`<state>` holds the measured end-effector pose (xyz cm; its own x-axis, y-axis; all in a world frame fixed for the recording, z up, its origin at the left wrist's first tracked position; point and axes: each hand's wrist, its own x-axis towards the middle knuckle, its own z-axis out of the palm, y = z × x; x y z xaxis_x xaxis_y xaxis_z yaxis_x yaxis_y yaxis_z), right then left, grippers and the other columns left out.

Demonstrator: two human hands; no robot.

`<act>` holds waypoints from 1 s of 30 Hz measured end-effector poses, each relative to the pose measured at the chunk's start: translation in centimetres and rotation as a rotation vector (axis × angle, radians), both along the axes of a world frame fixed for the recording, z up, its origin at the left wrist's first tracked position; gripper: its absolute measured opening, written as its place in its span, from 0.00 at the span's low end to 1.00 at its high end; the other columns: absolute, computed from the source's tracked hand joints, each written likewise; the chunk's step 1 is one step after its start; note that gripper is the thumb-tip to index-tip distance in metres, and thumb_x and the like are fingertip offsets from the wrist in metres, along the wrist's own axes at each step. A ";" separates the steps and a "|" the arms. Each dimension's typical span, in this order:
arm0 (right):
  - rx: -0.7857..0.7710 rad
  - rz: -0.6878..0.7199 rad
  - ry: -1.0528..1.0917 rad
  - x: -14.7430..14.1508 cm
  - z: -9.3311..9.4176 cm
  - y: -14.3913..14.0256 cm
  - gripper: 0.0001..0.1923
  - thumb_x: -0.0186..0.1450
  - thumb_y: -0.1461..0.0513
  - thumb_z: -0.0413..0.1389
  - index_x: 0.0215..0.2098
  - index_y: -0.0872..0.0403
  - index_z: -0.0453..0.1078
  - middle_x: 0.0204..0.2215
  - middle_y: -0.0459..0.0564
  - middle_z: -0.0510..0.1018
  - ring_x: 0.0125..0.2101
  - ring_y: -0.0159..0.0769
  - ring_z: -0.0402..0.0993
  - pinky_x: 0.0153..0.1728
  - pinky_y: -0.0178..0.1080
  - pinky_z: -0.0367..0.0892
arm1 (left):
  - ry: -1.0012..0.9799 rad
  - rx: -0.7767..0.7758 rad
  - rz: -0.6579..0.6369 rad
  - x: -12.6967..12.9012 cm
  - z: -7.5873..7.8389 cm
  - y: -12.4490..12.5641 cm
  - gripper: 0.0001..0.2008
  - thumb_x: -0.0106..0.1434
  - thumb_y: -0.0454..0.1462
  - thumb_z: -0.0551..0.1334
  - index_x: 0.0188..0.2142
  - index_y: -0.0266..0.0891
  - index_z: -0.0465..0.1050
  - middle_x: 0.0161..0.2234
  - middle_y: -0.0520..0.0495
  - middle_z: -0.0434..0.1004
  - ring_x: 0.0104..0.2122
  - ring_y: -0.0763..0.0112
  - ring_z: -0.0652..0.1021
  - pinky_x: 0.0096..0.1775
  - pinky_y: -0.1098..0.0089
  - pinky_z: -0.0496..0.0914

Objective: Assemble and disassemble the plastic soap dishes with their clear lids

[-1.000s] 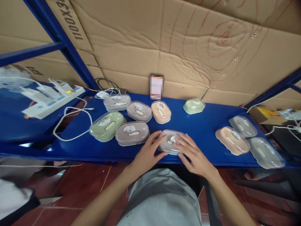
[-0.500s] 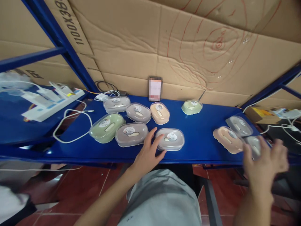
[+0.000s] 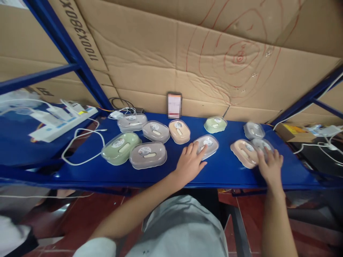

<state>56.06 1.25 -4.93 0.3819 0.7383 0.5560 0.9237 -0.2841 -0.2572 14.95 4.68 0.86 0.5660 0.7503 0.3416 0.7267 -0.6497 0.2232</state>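
Note:
My left hand (image 3: 189,162) rests its fingertips on the left end of a grey oval plastic box (image 3: 210,144) with a clear lid and a round label. Its fingers are stretched out, and the thumb stands apart from the box. Over at the right, my right hand (image 3: 270,166) has its fingers spread on the near side of another grey lidded box (image 3: 261,144), partly hiding it. Touching that box on the left is a peach lidded box (image 3: 244,153), and a further grey lidded box (image 3: 254,130) sits just behind.
Several similar boxes stand left of centre, among them a green box (image 3: 121,148) and a peach box (image 3: 179,132). Another green box (image 3: 215,125) is at the back. A phone (image 3: 174,105) leans on the cardboard wall (image 3: 139,53). A power strip (image 3: 63,125) lies left.
The box at my left hand has shifted away and to the right, and turned. At the right, the grey boxes have moved farther back, with my right hand coming in over the nearer one.

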 end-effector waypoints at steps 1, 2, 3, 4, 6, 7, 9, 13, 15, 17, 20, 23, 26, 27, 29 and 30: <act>-0.011 0.041 0.007 -1.3 0.1 0.9 0.44 0.75 0.37 0.38 0.69 0.60 0.69 0.69 0.71 0.69 0.74 0.60 0.56 0.72 0.67 0.48 | -0.012 -0.021 -0.054 0.6 0.3 0.5 0.36 0.73 0.44 0.67 0.75 0.40 0.59 0.72 0.24 0.60 0.67 0.37 0.70 0.61 0.45 0.71; -0.024 0.086 0.038 -2.6 0.4 1.6 0.43 0.76 0.38 0.38 0.71 0.59 0.67 0.71 0.70 0.67 0.75 0.59 0.54 0.73 0.68 0.47 | -0.030 -0.030 -0.111 0.9 0.7 1.0 0.38 0.73 0.44 0.67 0.76 0.39 0.56 0.74 0.24 0.57 0.70 0.37 0.67 0.63 0.45 0.69; -0.035 0.124 0.088 -3.9 0.8 2.1 0.42 0.76 0.38 0.39 0.73 0.57 0.64 0.73 0.69 0.63 0.77 0.59 0.50 0.73 0.69 0.46 | -0.049 -0.023 -0.161 0.9 1.0 1.3 0.39 0.74 0.45 0.66 0.77 0.40 0.53 0.76 0.25 0.53 0.72 0.38 0.64 0.65 0.45 0.67; -0.044 0.147 0.133 -5.0 1.2 2.4 0.42 0.76 0.38 0.40 0.75 0.56 0.61 0.76 0.68 0.58 0.78 0.60 0.46 0.72 0.71 0.46 | -0.064 -0.003 -0.188 0.6 1.3 1.6 0.39 0.74 0.44 0.65 0.78 0.41 0.52 0.77 0.26 0.50 0.74 0.40 0.62 0.68 0.45 0.65; -0.043 0.170 0.185 -7.1 2.0 2.3 0.42 0.76 0.37 0.43 0.78 0.52 0.55 0.80 0.65 0.45 0.79 0.63 0.36 0.71 0.74 0.43 | -0.072 0.059 -0.134 -0.8 1.9 1.9 0.35 0.76 0.42 0.62 0.77 0.44 0.53 0.78 0.29 0.49 0.76 0.41 0.59 0.71 0.42 0.59; -0.041 0.183 0.175 -8.1 2.3 2.0 0.42 0.75 0.38 0.44 0.79 0.49 0.54 0.81 0.62 0.40 0.79 0.64 0.33 0.71 0.75 0.43 | -0.059 0.085 -0.053 -1.8 2.0 2.0 0.34 0.76 0.42 0.62 0.77 0.45 0.54 0.78 0.29 0.50 0.76 0.41 0.59 0.71 0.40 0.57; -0.073 0.266 0.097 -9.8 2.5 1.5 0.40 0.76 0.38 0.46 0.78 0.46 0.54 0.81 0.59 0.40 0.79 0.63 0.32 0.71 0.75 0.41 | 0.003 0.104 0.151 -4.0 2.1 2.5 0.33 0.76 0.42 0.62 0.76 0.42 0.57 0.77 0.26 0.52 0.75 0.35 0.60 0.70 0.34 0.56; -0.208 0.482 -0.073 -12.7 2.4 1.9 0.38 0.77 0.40 0.48 0.79 0.46 0.53 0.78 0.60 0.54 0.77 0.60 0.47 0.72 0.72 0.44 | 0.163 0.027 0.285 -7.2 1.5 3.9 0.34 0.75 0.45 0.64 0.75 0.36 0.59 0.73 0.21 0.61 0.72 0.29 0.64 0.67 0.27 0.56; -0.203 0.488 -0.121 -13.9 2.9 2.8 0.37 0.78 0.42 0.48 0.79 0.47 0.53 0.77 0.62 0.56 0.76 0.61 0.51 0.71 0.72 0.47 | 0.143 0.001 0.161 -7.9 1.5 4.7 0.33 0.75 0.45 0.64 0.74 0.37 0.60 0.72 0.24 0.64 0.72 0.35 0.66 0.68 0.29 0.58; -0.172 0.491 -0.162 -15.0 3.8 3.9 0.36 0.79 0.44 0.47 0.79 0.48 0.54 0.78 0.64 0.54 0.76 0.63 0.51 0.70 0.72 0.48 | -0.009 0.039 0.048 -8.6 2.1 5.2 0.28 0.77 0.45 0.61 0.72 0.40 0.63 0.72 0.29 0.64 0.72 0.44 0.67 0.69 0.38 0.62; -0.164 0.617 -0.225 -16.9 5.5 5.1 0.35 0.79 0.46 0.48 0.79 0.48 0.54 0.78 0.63 0.54 0.76 0.61 0.51 0.72 0.70 0.48 | -0.226 0.174 0.030 -10.4 3.3 5.0 0.20 0.79 0.42 0.56 0.66 0.43 0.69 0.69 0.35 0.70 0.68 0.53 0.72 0.67 0.49 0.68; -0.220 0.844 -0.268 -18.7 6.5 5.9 0.34 0.79 0.47 0.50 0.79 0.45 0.54 0.78 0.59 0.54 0.77 0.57 0.50 0.74 0.66 0.49 | -0.158 0.215 0.089 -13.4 3.8 3.9 0.19 0.79 0.45 0.58 0.64 0.44 0.72 0.63 0.38 0.75 0.64 0.50 0.75 0.65 0.47 0.68; -0.299 0.971 -0.292 -19.7 7.0 7.1 0.36 0.75 0.46 0.57 0.77 0.46 0.58 0.78 0.58 0.55 0.77 0.59 0.50 0.73 0.66 0.51 | 0.024 0.116 0.136 -16.4 3.0 2.9 0.27 0.73 0.50 0.65 0.68 0.46 0.70 0.68 0.36 0.70 0.67 0.42 0.72 0.66 0.42 0.65; -0.330 0.990 -0.299 -19.8 7.2 7.6 0.37 0.74 0.46 0.59 0.77 0.46 0.59 0.78 0.59 0.56 0.76 0.60 0.52 0.72 0.67 0.53 | 0.087 0.072 0.125 -17.2 2.7 2.8 0.30 0.71 0.49 0.68 0.69 0.47 0.68 0.70 0.36 0.68 0.68 0.41 0.70 0.67 0.41 0.64; -0.385 1.025 -0.307 -19.6 7.8 8.7 0.36 0.73 0.48 0.62 0.76 0.45 0.61 0.76 0.57 0.61 0.74 0.59 0.57 0.69 0.66 0.60 | 0.184 -0.002 0.085 -18.4 2.2 2.9 0.34 0.69 0.46 0.70 0.72 0.51 0.65 0.72 0.39 0.66 0.69 0.41 0.70 0.67 0.41 0.63; -0.402 1.045 -0.306 -19.5 8.1 9.2 0.35 0.73 0.49 0.63 0.75 0.43 0.63 0.74 0.57 0.65 0.72 0.58 0.61 0.68 0.64 0.63 | 0.210 -0.029 0.061 -18.7 2.2 3.1 0.34 0.69 0.44 0.71 0.72 0.53 0.64 0.73 0.41 0.66 0.68 0.43 0.70 0.66 0.42 0.64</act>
